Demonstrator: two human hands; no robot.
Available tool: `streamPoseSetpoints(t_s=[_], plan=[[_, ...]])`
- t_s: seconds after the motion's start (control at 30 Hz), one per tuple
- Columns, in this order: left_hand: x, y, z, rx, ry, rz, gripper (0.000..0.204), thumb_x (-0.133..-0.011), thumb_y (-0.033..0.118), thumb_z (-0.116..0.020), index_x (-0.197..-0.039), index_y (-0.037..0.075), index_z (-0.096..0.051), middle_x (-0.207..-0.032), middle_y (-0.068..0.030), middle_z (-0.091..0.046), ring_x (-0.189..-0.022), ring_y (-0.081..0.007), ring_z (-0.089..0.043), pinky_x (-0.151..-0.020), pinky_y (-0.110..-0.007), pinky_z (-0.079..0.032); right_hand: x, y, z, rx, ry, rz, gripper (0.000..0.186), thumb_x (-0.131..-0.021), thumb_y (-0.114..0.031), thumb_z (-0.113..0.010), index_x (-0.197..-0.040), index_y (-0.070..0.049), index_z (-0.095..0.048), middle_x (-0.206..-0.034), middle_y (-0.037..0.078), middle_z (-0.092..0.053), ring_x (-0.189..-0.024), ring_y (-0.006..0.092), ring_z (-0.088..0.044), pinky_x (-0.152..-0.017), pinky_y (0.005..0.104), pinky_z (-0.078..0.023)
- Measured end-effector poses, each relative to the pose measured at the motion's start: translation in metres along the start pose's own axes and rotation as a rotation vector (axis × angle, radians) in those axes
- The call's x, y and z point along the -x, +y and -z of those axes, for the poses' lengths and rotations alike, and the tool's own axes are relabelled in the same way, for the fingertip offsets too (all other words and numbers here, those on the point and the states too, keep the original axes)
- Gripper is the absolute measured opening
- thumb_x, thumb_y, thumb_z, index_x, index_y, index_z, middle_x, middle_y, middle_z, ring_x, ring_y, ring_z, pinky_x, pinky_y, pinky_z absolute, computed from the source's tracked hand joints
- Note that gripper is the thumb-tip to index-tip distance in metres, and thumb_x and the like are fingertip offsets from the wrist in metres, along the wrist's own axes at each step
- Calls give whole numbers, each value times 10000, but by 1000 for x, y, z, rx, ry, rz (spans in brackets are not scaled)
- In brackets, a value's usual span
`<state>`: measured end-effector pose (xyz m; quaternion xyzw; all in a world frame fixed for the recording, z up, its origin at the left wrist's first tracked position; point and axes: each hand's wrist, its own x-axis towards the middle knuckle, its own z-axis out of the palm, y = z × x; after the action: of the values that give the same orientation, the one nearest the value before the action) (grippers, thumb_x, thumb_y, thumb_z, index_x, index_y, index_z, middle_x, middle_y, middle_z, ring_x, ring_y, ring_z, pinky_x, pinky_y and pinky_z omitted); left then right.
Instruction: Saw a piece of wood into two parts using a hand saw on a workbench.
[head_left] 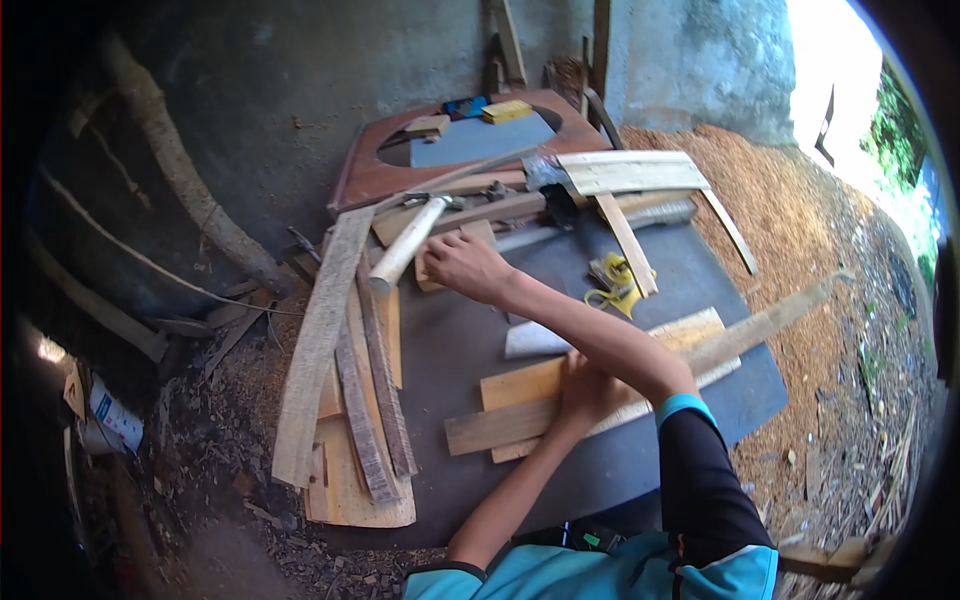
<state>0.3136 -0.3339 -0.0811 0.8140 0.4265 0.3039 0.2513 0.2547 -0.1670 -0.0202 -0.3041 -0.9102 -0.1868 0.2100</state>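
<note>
Over the dark table (pixel 450 345), the left hand (pixel 588 388) clasps a long strip (pixel 500 426) lying eight o'clock to two. The right hand (pixel 468 268) curls by a small block (pixel 482 232) toward ten; whether gripping, I can't tell. I'd press that strip flat; the white-handled hammer (pixel 412 243) and nine-o'clock boards (pixel 322 350) crowd the reach.

Left hand (pixel 583 390) on a wooden strip (pixel 507 425)
</note>
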Motion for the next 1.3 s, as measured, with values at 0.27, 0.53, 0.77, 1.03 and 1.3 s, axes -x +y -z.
streamPoseSetpoints(t_s=[0.27,0.53,0.77,1.03,1.3], plan=[[-16,-22,17,735,362,345,260,-909,170,-477,-813,-26,-618,-706,-50,-589,-665,-122,-537,-638,-259,-430,123,22,210,-370,751,-387,249,-754,-60,-663,-955,19,-539,-861,129,-622,-699,188,-636,-612,299,-528],[-6,0,11,408,58,84,255,-844,234,-554,-868,-4,-642,-794,-90,-617,-711,-189,-585,-670,-314,-469,331,-55,190,-1545,559,-1285,432,-741,22,-519,-1172,32,-491,-894,141,-610,-665,168,-620,-554,249,-502],[-2,0,7,61,133,-122,226,-823,181,-542,-937,16,-645,-931,-111,-629,-809,-242,-620,-731,-322,-482,352,-84,166,-1668,705,-1246,529,-684,-1,-424,-1209,22,-485,-746,31,-508,-526,82,-491,-459,189,-395],[2,12,13,76,208,-141,188,-809,38,-464,-891,-7,-628,-827,-135,-634,-754,-245,-615,-674,-327,-471,354,-61,150,-1239,627,-1236,151,-923,-141,-511,-983,-15,-569,-596,-66,-406,-473,16,-374,-413,183,-279],[-4,-5,16,686,280,57,253,-839,62,-388,-883,-12,-625,-764,-47,-593,-700,-112,-553,-599,-255,-441,360,-5,145,-705,550,-1176,141,-916,-110,-506,-912,4,-589,-595,-12,-473,-533,49,-419,-477,226,-329]])
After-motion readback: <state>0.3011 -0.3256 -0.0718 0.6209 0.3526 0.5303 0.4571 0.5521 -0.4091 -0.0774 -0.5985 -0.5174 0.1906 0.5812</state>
